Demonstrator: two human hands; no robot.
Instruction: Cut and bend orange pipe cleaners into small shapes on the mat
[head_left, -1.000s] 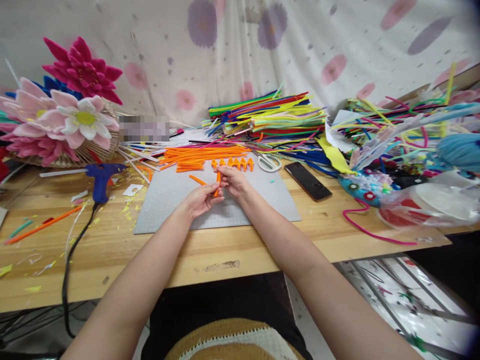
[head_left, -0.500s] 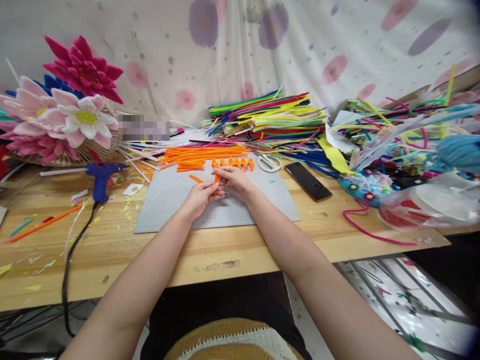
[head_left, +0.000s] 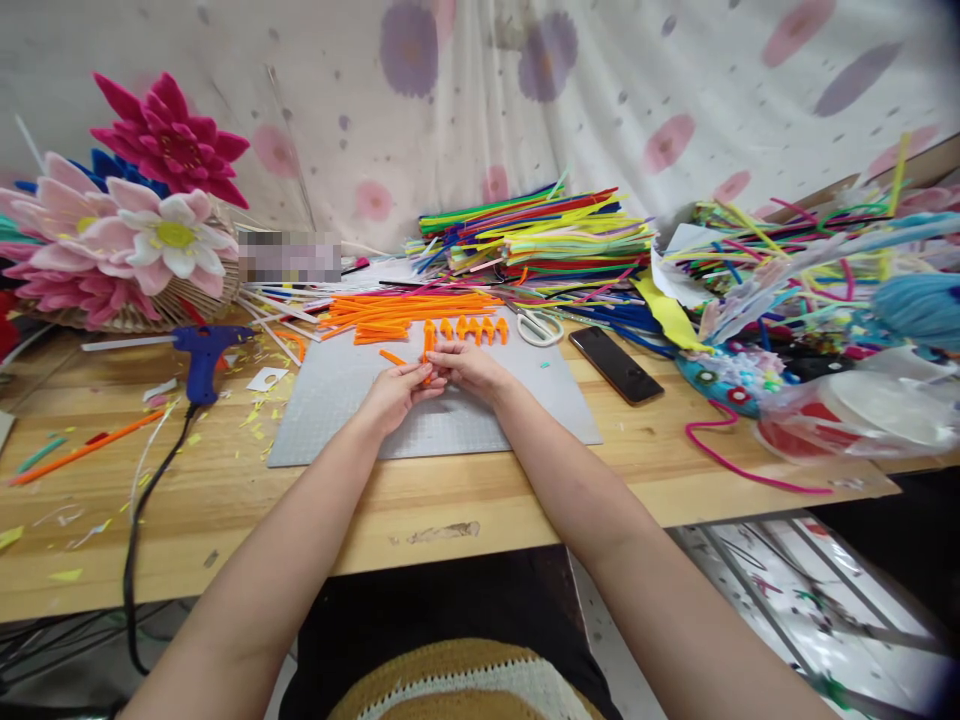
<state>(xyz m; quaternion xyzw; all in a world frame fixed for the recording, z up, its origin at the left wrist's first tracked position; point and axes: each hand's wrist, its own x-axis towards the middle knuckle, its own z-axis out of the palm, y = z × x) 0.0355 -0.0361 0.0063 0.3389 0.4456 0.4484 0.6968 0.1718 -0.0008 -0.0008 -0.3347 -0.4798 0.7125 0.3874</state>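
Over the grey cutting mat (head_left: 330, 430), my left hand (head_left: 396, 392) and my right hand (head_left: 469, 368) meet with fingers pinched on a short orange pipe cleaner (head_left: 428, 362). Its lower part is mostly hidden by the fingers. Another short orange piece (head_left: 391, 356) lies on the mat just beyond my left hand. Behind the hands, several bent orange pipe cleaner shapes (head_left: 475, 329) stand in a row. To their left is a small stack of cut orange pieces (head_left: 381, 330), with long orange pipe cleaners (head_left: 412, 305) behind.
White-handled scissors (head_left: 541, 326) and a phone (head_left: 616, 364) lie to the right. A blue glue gun (head_left: 204, 362) with a black cord is at left, near pipe cleaner flowers (head_left: 176, 235). Coloured pipe cleaner bundles (head_left: 555, 235) pile up at the back.
Both hands have shifted slightly left, and the orange pipe cleaner between them now stands more upright. The things on the table have stayed in place.
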